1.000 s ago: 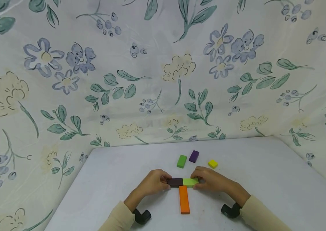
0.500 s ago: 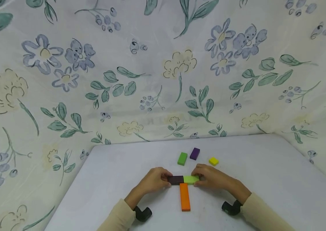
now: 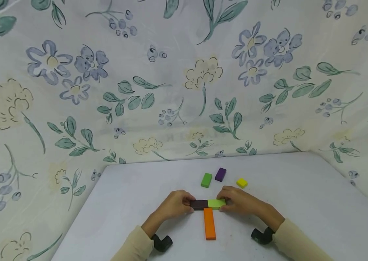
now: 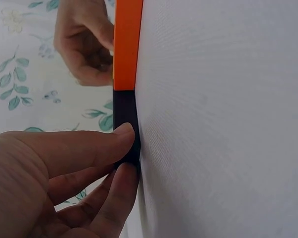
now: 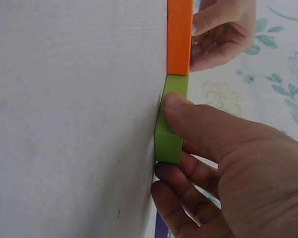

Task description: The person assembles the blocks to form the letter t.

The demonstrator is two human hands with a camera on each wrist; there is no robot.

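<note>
A black block (image 3: 199, 205) and a light green block (image 3: 216, 204) lie end to end in a row on the white table. Below their joint an orange block (image 3: 209, 224) extends toward the person, its far end against the row, so the three form a T. My left hand (image 3: 175, 205) pinches the outer end of the black block, thumb (image 4: 120, 138) on its near side. On the other end, my right hand (image 3: 240, 201) grips the light green block with the thumb (image 5: 178, 103) on its near face and the fingers behind.
Beyond the hands lie a green block (image 3: 206, 180), a purple block (image 3: 220, 174) and a small yellow block (image 3: 242, 182). The white table (image 3: 132, 181) ends at a floral cloth (image 3: 171, 108) behind. Black wrist devices (image 3: 262, 236) sit under both forearms.
The whole head view has shifted slightly. Both hands keep their hold on the row, and the blocks stay in the same arrangement.
</note>
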